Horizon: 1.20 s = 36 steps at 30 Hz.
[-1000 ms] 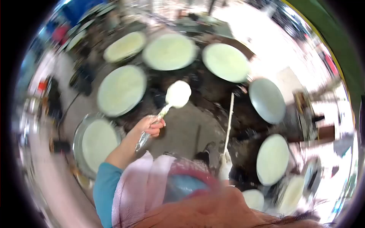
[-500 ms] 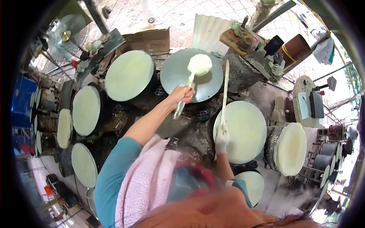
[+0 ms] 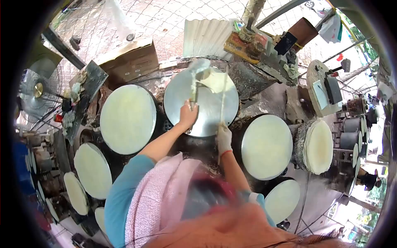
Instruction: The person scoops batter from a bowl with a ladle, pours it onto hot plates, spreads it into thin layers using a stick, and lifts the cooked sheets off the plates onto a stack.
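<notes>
My left hand (image 3: 188,114) is closed around the handle of a ladle (image 3: 199,64). The ladle's bowl, blurred by motion, hangs over the far edge of a round metal griddle (image 3: 178,93). Pale batter (image 3: 218,82) lies in an uneven patch on the griddle's far right part. In a whitish glove with a red band at the wrist, my right hand (image 3: 224,138) grips a long thin stick (image 3: 223,99). The stick reaches across the griddle's right side and over the batter; whether it touches the batter I cannot tell.
Round griddles covered with pale sheets stand at left (image 3: 128,120) and right (image 3: 266,144). Farther right is a stack of pale round sheets (image 3: 320,146). A cardboard box (image 3: 130,62) and a corrugated panel (image 3: 206,37) stand behind. A fan (image 3: 38,90) is at far left.
The ladle, heaped with batter before, has tipped batter onto the griddle. My right hand and the stick have moved left, from the right-hand griddle to the middle one. The view has shifted.
</notes>
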Motion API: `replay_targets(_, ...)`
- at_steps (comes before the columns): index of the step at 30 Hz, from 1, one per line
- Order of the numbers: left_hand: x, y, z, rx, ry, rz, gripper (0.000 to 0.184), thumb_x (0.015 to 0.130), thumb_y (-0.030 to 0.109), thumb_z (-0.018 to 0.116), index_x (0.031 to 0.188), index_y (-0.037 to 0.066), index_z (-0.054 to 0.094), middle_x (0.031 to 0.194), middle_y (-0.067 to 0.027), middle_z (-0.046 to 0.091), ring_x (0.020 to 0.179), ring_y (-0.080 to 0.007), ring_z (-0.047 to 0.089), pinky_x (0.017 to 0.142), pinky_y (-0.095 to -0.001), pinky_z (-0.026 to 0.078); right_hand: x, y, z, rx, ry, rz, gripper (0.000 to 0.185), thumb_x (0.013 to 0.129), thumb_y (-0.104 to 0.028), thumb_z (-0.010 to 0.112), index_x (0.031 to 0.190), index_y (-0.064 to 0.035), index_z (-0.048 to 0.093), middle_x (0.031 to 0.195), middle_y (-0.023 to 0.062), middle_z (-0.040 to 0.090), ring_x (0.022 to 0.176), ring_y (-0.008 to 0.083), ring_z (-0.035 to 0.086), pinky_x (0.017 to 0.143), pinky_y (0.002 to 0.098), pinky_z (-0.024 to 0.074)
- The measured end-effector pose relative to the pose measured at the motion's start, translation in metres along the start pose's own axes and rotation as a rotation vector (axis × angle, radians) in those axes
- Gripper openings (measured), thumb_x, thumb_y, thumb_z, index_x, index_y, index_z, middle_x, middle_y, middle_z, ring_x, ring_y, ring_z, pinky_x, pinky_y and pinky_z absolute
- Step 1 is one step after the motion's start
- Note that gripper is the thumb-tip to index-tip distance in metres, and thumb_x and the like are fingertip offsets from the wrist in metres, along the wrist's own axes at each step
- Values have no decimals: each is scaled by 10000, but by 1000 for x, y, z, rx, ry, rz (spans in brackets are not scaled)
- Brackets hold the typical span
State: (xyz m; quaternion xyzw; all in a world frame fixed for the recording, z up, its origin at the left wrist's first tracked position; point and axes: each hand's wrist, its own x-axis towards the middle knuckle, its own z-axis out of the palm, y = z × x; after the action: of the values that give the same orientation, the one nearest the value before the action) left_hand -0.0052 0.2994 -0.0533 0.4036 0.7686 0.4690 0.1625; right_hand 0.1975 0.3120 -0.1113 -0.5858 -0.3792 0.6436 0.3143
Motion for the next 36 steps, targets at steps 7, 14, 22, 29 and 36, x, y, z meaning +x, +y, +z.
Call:
replay_targets(7,35,-39,-111,-294,-48,45,141,957,152,503,1018,29,533,575,35,461,459,-48,427,429,-230,344,15,-7,-20,-498,329,-515,397,937,-313,521,1167,-1,609,886,118,697,795,227,648,695,386,481)
replay_targets(14,13,-39,-156,-453,-250,-366,165,961,187,513,879,45,513,548,12,443,414,-83,416,391,-243,322,29,-20,21,-897,-13,-343,316,895,-315,603,1046,-43,660,696,7,609,587,121,576,524,269,441)
replay_targets(22,-30,-23,-178,-454,-14,-562,143,953,137,502,836,55,494,547,17,438,388,-75,397,350,-237,311,34,-54,-12,-402,-267,-27,241,938,-206,559,1098,-44,639,710,-9,583,648,129,573,578,312,476)
replay_targets(29,-72,-30,-160,-405,56,-612,180,962,184,496,865,33,498,530,-3,410,352,-98,369,325,-250,275,63,-121,-57,-820,-315,-541,343,967,-309,436,1181,-114,620,970,139,676,796,260,656,698,371,502)
replay_targets(36,-97,-10,-147,-392,167,-704,191,966,186,491,852,33,489,536,-3,409,356,-97,362,332,-256,272,88,-94,-39,-381,-694,-1,310,930,-196,555,1193,-43,615,832,-8,620,661,76,549,536,212,417)
